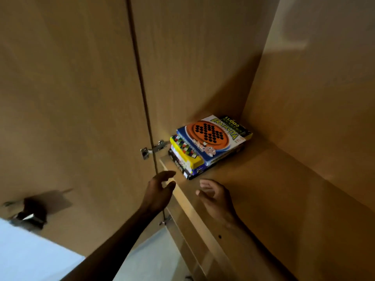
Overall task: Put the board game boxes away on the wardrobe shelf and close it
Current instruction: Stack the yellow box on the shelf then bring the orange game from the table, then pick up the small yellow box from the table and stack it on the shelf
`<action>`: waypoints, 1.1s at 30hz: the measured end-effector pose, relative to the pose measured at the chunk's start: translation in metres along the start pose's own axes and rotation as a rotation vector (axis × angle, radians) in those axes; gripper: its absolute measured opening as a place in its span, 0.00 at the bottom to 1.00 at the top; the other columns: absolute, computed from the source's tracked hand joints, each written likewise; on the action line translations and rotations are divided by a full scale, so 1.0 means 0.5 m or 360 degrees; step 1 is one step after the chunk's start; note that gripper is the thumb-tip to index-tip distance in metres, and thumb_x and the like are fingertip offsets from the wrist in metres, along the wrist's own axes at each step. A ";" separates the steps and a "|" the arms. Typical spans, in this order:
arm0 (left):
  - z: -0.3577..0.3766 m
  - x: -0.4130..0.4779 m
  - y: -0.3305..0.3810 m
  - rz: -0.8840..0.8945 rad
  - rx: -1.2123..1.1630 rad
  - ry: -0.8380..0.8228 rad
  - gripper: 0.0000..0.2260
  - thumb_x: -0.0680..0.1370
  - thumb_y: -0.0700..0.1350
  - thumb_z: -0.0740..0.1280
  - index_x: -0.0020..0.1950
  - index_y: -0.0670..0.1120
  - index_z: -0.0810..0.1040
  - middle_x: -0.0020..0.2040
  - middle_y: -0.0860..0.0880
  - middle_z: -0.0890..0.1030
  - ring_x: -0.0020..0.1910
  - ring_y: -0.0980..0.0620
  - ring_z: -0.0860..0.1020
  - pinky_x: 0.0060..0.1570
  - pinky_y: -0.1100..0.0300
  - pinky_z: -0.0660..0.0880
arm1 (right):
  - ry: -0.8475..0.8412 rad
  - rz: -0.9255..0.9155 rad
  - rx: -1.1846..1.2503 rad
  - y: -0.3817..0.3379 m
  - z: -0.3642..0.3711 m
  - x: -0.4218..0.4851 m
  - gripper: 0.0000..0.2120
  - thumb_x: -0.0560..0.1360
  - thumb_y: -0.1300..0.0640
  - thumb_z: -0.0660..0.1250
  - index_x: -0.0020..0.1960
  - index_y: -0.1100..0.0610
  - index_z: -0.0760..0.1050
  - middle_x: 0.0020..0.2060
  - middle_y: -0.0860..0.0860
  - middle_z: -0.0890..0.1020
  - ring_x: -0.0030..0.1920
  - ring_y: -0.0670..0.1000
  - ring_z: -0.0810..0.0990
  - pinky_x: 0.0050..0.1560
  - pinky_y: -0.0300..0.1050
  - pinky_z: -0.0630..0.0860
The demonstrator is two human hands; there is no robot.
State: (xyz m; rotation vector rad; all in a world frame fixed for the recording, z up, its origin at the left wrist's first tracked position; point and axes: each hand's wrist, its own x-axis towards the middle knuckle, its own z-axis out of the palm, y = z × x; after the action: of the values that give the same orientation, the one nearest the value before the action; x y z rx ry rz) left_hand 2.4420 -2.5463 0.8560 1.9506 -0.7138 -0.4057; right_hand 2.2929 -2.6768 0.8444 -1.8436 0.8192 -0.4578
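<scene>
Neither hand holds anything. The left hand point(160, 192) hangs with its fingers loosely spread and the thumb apart. The right hand point(215, 196) is slack and half cupped, its palm turned toward the other. Both hover at the front edge of the light brown wooden wardrobe shelf point(269, 191), the left at its front left corner and the right just over the board, with a gap between them.

The stack of colourful cardboard board game boxes point(209, 145) sits on that shelf at its left end, back toward the rear panel. It is just beyond both sets of fingertips and neither hand touches it. On top lies a blue-edged box printed with an orange round peg board point(211, 136). A dark box lettered LUDO point(240, 126) pokes out behind it. A yellow box with a chequered pattern point(185, 154) and a dark bottom box point(183, 171) (its print is too blurred to read) jut out toward the near left, so the edges do not line up.

To the right of the stack the shelf board runs wide to the wardrobe's right side wall point(314, 98). On the left the tall light brown wooden door point(71, 98) stands open. It hangs on a silver metal hinge point(154, 149) just beside the stack's left edge. A smaller metal fitting point(165, 221) sits under the shelf edge, close to the left wrist.
</scene>
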 end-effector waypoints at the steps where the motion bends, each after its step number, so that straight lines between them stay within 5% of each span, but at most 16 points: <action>1: -0.019 -0.039 -0.025 -0.0087 -0.0076 0.0010 0.13 0.78 0.40 0.67 0.62 0.47 0.80 0.58 0.51 0.81 0.59 0.52 0.78 0.55 0.59 0.73 | -0.0040 0.0011 0.0028 -0.001 0.026 -0.021 0.16 0.71 0.53 0.71 0.58 0.51 0.79 0.54 0.49 0.84 0.50 0.43 0.82 0.50 0.41 0.79; 7: -0.145 -0.271 -0.164 -0.0498 -0.0331 0.0220 0.11 0.78 0.37 0.66 0.53 0.53 0.80 0.52 0.49 0.84 0.53 0.51 0.81 0.58 0.52 0.77 | -0.0406 -0.0007 -0.0058 -0.019 0.188 -0.158 0.13 0.74 0.55 0.70 0.58 0.53 0.79 0.49 0.46 0.84 0.48 0.42 0.81 0.48 0.36 0.78; 13: -0.311 -0.579 -0.279 -0.0913 -0.0534 0.0653 0.10 0.78 0.38 0.66 0.55 0.49 0.81 0.49 0.50 0.85 0.44 0.54 0.82 0.43 0.62 0.73 | -0.0941 -0.0103 -0.0210 -0.048 0.392 -0.342 0.12 0.74 0.57 0.70 0.58 0.53 0.79 0.45 0.44 0.83 0.45 0.38 0.80 0.44 0.27 0.74; 20: -0.445 -0.917 -0.377 -0.1315 -0.0631 0.1374 0.10 0.78 0.37 0.66 0.55 0.48 0.81 0.47 0.50 0.85 0.46 0.53 0.82 0.48 0.57 0.73 | -0.1615 -0.0274 -0.0293 -0.124 0.651 -0.549 0.11 0.74 0.58 0.70 0.56 0.53 0.80 0.45 0.45 0.83 0.44 0.37 0.80 0.45 0.31 0.75; 33: -0.613 -1.295 -0.439 -0.1718 -0.0938 0.2504 0.09 0.79 0.36 0.65 0.56 0.45 0.79 0.49 0.48 0.83 0.47 0.56 0.80 0.44 0.66 0.74 | -0.2682 -0.0775 -0.0586 -0.298 1.123 -0.942 0.10 0.74 0.59 0.71 0.55 0.55 0.81 0.45 0.48 0.84 0.43 0.40 0.82 0.43 0.29 0.76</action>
State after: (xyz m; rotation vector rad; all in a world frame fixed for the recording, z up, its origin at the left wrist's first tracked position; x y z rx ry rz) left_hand 2.1807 -1.8473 0.7905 1.3012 1.3352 0.3398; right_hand 2.3727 -1.9359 0.7793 -1.9485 -0.7438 0.9836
